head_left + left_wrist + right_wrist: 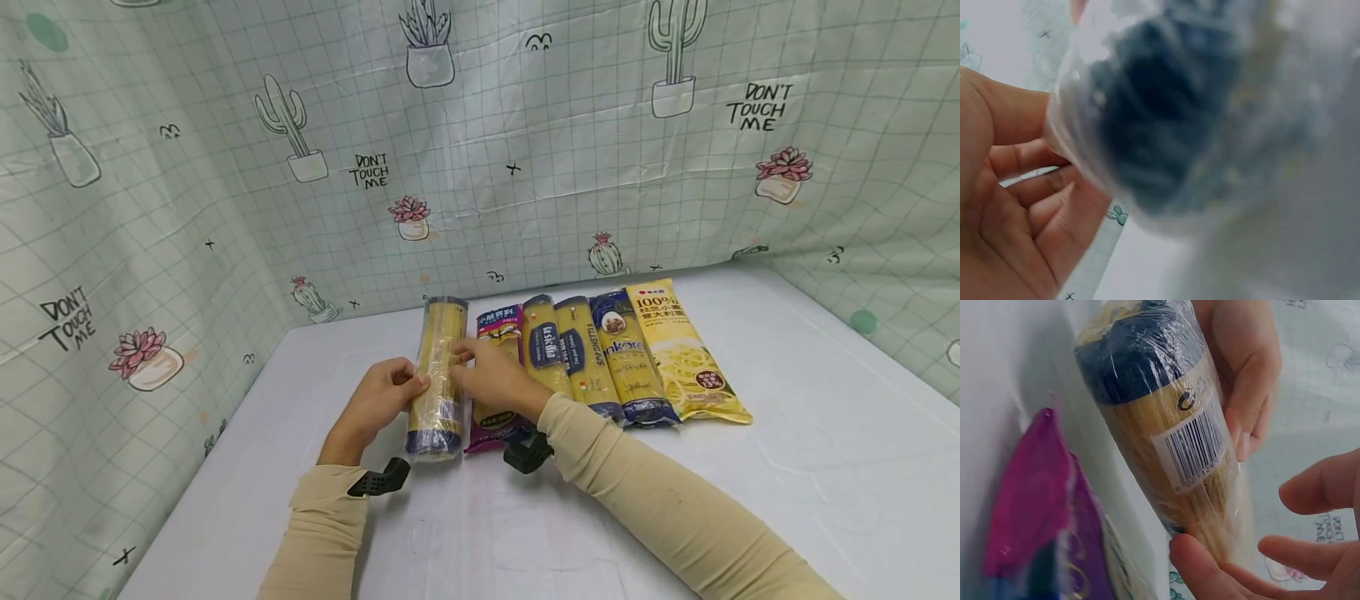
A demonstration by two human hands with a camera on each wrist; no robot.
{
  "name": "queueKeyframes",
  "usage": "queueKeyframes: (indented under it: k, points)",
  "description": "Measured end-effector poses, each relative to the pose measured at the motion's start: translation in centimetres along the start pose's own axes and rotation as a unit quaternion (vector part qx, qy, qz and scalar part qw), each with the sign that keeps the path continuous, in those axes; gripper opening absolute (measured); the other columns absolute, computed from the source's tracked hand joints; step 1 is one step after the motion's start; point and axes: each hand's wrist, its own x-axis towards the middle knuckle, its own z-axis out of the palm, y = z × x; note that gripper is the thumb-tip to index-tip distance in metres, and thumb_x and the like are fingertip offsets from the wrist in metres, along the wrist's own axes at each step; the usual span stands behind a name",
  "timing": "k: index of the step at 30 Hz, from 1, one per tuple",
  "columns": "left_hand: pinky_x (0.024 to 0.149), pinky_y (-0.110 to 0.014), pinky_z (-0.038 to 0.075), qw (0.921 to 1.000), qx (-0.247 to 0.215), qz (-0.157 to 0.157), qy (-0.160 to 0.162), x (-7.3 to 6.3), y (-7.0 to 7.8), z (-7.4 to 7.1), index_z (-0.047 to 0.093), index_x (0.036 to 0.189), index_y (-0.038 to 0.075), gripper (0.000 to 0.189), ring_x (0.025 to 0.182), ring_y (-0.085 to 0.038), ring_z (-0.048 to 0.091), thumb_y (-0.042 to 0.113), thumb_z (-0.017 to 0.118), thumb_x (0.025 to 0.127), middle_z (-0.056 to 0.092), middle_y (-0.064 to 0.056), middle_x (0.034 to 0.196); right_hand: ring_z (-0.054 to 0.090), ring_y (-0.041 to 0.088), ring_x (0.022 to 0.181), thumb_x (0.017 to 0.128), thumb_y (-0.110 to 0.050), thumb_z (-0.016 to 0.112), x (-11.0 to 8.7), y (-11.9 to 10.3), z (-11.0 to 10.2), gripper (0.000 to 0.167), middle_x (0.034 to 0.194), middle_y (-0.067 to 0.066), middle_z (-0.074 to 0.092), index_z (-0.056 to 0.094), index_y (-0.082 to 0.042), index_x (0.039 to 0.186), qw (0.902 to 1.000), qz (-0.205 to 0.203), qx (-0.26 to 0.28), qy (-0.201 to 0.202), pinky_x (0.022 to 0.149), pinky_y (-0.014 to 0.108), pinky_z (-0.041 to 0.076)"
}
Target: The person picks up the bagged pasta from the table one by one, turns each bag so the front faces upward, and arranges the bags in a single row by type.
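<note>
A clear-wrapped spaghetti pack [437, 408] with dark blue ends is in front of me, leftmost of the packs. My left hand [377, 402] holds its left side between thumb and fingers; in the left wrist view the thumb presses the wrapper near a blurred blue end. On the other side my right hand [491, 375] touches the pack with its fingertips. The right wrist view shows a barcode label [1191, 450] on the pack, and the right thumb standing apart from it with the fingers loosely spread.
Right of the held pack lie a purple pasta pack [495, 425], two blue-and-yellow spaghetti packs [543, 333], another blue-ended pack [633, 367] and a yellow noodle bag [686, 358], in a row on the white table [810, 467]. A cactus-print curtain [480, 200] encloses the table's back and sides.
</note>
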Motion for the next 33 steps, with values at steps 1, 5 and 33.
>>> queueKeyframes:
  k: [1, 5, 33]
  points:
    - [0.067, -0.031, 0.053, 1.0000, 0.000, 0.008, 0.005, 0.0, 0.2, 0.1, 0.058, 0.089, -0.001, 0.015, 0.075, -0.018, 0.060, 0.010, 0.064, 0.098, 0.063, -0.008, 0.085, 0.067, 0.016, 0.074, 0.095, -0.016, 0.058, 0.1, 0.0, -0.1, 0.047, 0.128, 0.017, 0.062, 0.056, -0.001, 0.139, 0.9999, -0.004, 0.000, 0.009, 0.066, 0.030, 0.056]
    - [0.069, -0.039, 0.055, 0.9986, 0.012, 0.043, 0.029, -0.1, 0.9, 0.8, 0.059, 0.090, -0.001, 0.016, 0.073, -0.018, 0.059, 0.012, 0.065, 0.098, 0.063, -0.008, 0.083, 0.064, 0.015, 0.072, 0.094, -0.015, 0.058, 0.3, 0.0, -0.7, 0.041, 0.119, 0.013, 0.066, 0.061, -0.002, 0.133, 0.9989, -0.015, -0.003, 0.044, 0.063, 0.029, 0.054]
    - [0.074, -0.034, 0.059, 0.9447, 0.087, 0.256, 0.186, -1.0, 3.6, 5.6, 0.072, 0.096, -0.001, 0.012, 0.092, -0.025, 0.073, 0.011, 0.072, 0.094, 0.073, -0.011, 0.092, 0.066, 0.021, 0.096, 0.094, -0.039, 0.069, 0.1, -0.8, -2.8, 0.057, 0.122, 0.008, 0.065, 0.056, -0.006, 0.139, 0.9883, -0.033, 0.060, 0.136, 0.079, 0.038, 0.057]
